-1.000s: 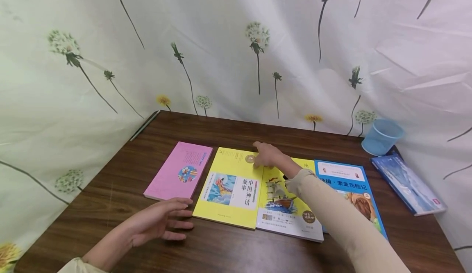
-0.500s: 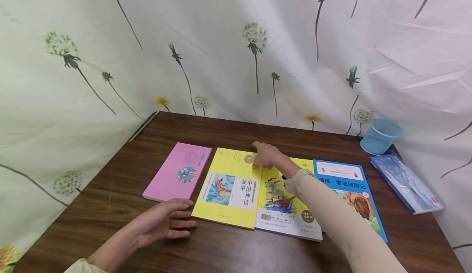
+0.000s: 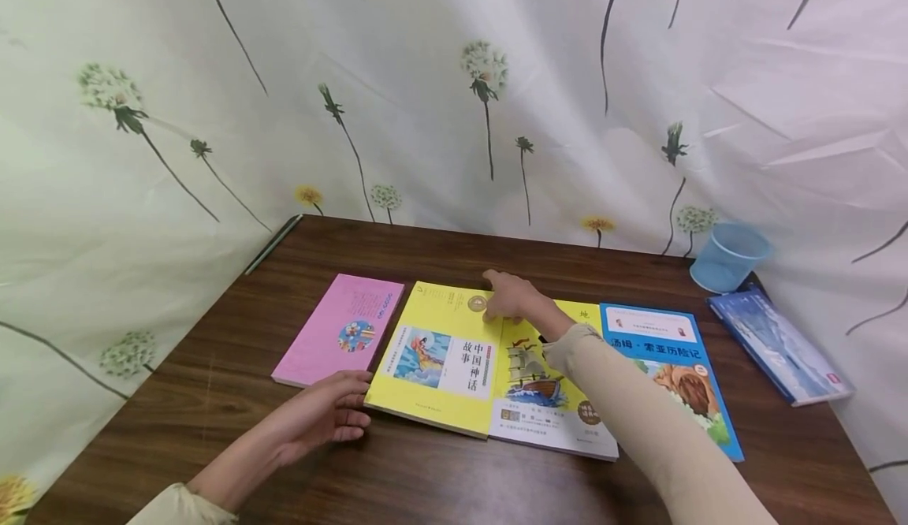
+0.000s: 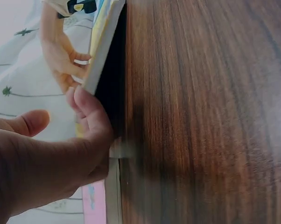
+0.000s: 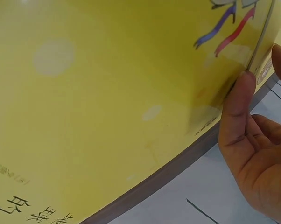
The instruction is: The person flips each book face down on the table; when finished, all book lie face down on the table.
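Head view: on a dark wooden bench (image 3: 454, 482), the yellow myth book (image 3: 440, 351) lies between a pink book (image 3: 336, 332) and the yellow-and-white ship book (image 3: 539, 395), its right edge against the latter. A blue book (image 3: 688, 375) comes next to the right. The left hand (image 3: 319, 415) is at the myth book's near left corner; the right hand (image 3: 519, 302) reaches across the far edge where the two yellow books meet. The one container, a light-blue cup (image 3: 731, 257), stands upright by the far right corner, behind a book with a snowy cover (image 3: 783, 348). Its open top shows blue inner wall; its bottom is hidden.

Left wrist view: the left grip is wide, thumb well apart from the fingers, whose tips touch the book's edge. Dark shadow lies beneath that edge.

Right wrist view: the right index fingertip touches the seam between the yellow covers, thumb apart from it. Whether this grip holds either book, I cannot tell.
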`<state>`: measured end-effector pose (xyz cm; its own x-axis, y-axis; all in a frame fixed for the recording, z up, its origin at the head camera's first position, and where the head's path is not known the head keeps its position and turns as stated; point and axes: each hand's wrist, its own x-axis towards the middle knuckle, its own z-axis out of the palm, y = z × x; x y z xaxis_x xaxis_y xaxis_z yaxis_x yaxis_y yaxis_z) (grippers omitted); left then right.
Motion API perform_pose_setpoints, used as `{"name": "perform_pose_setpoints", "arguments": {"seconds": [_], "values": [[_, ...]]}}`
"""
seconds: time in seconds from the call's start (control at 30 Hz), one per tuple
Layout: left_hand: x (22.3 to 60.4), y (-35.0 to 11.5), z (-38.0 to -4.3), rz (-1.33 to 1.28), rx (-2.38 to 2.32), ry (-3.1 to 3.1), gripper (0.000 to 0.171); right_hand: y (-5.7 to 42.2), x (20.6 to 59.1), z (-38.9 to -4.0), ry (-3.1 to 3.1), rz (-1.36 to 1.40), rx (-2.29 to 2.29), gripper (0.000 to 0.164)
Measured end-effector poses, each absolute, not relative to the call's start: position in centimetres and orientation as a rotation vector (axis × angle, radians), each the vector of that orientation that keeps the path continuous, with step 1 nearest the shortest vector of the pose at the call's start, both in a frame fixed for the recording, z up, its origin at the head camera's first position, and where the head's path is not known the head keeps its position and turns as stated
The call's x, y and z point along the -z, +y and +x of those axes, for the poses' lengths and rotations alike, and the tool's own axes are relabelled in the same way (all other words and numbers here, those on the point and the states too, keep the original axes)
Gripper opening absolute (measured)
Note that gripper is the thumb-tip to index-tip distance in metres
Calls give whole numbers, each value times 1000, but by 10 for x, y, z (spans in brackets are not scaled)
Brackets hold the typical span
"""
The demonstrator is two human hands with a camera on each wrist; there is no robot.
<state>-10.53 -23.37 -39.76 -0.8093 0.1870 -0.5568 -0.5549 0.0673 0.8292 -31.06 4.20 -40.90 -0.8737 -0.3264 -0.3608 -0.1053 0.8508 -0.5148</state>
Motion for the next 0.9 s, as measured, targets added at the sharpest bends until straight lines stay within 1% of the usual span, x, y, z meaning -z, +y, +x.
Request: {"name": "perform_pose_setpoints", "arguments": {"seconds": [0.13, 0.4, 0.67, 0.9], "values": [[397, -228, -113, -379, -1715, 1902, 61, 42, 408, -311, 2586, -313, 688, 86], [399, -219, -119, -368, -1666, 2050, 49, 38, 407, -309, 2579, -272, 705, 85], [403, -212, -123, -388, -1619, 2208, 48, 35, 406, -308, 2576, -266, 707, 86], [401, -209, -124, -375, -1586, 2283, 46, 21, 389, -303, 2526, -341, 779, 76]]}}
